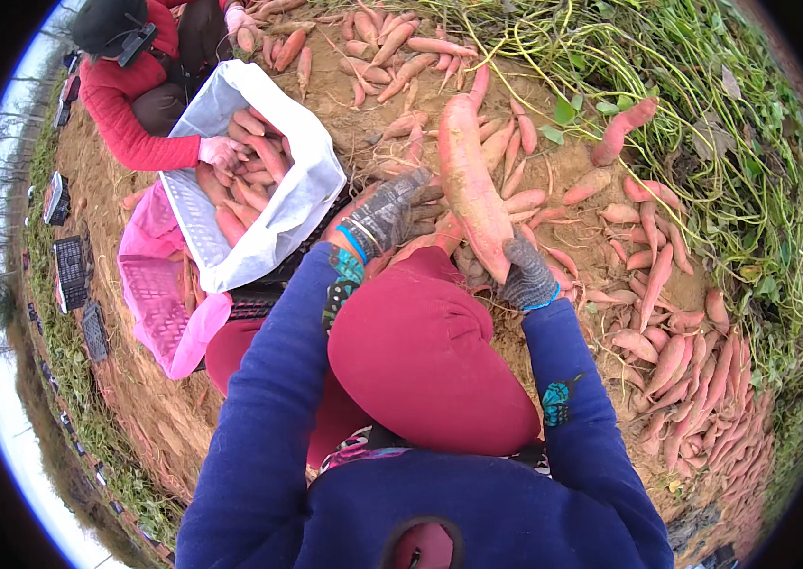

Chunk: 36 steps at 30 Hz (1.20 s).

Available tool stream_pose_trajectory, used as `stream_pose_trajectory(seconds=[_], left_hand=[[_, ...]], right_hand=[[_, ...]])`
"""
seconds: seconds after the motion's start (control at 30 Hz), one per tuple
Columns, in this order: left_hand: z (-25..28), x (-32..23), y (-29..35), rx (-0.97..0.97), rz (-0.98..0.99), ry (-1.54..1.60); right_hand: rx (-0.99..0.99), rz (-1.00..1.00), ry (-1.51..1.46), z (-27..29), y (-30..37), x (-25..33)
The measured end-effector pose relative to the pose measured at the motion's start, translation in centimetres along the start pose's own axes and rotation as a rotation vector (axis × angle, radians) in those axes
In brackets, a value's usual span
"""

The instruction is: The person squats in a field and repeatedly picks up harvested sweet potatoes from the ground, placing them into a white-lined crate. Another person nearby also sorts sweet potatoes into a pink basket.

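A long, thick sweet potato (470,185) with soil on its pale red skin stands tilted in front of me. My right hand (527,275), in a grey knit glove with a blue cuff, grips its lower end. My left hand (387,216), in a matching dirty glove, is over the heap left of it. Its fingers stretch toward the large root without touching it. Another sweet potato (340,214) shows partly beside my left wrist. Many loose sweet potatoes (506,147) lie on the soil around both hands.
At my left stand a white-lined crate (311,204) of sweet potatoes and a pink-lined crate (150,284). A co-worker in a red jacket (126,109) reaches into the white one. Green vines (705,142) border the right, beside a long sweet potato pile (705,398).
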<state>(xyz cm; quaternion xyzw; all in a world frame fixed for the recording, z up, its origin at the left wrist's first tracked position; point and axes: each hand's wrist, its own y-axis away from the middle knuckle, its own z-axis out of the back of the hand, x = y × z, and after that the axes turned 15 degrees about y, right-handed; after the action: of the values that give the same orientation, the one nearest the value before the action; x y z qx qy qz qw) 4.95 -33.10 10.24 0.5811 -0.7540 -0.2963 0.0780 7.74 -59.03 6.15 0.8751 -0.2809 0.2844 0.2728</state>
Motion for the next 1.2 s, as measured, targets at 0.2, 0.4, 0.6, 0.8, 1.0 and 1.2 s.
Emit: stream_pose_trajectory(seconds=[0.2, 0.4, 0.6, 0.8, 1.0, 1.2], left_hand=[[2.8, -4.1, 0.3, -0.542, -0.449, -0.854], [9.9, -4.2, 0.0, -0.641, -0.586, -1.757], [18.2, -3.2, -0.8, -0.504, -0.538, -1.844], [21.4, -5.6, 1.6, -0.606, -0.530, -1.543], [20.0, -8.8, 5.3, -0.777, -0.458, -0.873], [10.0, -8.3, 4.3, -0.488, -0.342, -0.585]], right_hand=[[-0.153, -0.034, 1.119, 1.1, -1.8, -0.8], [-0.856, -0.158, 1.498, 13.9, 12.3, 1.6], [-1.765, -0.147, 1.380, 23.2, 30.7, 3.0], [-1.742, -0.549, 1.320, 32.0, 34.3, 5.0], [-1.767, -0.501, 0.959, 33.4, 28.0, 2.8], [-1.565, -0.254, 0.456, 28.8, 27.3, 4.7]])
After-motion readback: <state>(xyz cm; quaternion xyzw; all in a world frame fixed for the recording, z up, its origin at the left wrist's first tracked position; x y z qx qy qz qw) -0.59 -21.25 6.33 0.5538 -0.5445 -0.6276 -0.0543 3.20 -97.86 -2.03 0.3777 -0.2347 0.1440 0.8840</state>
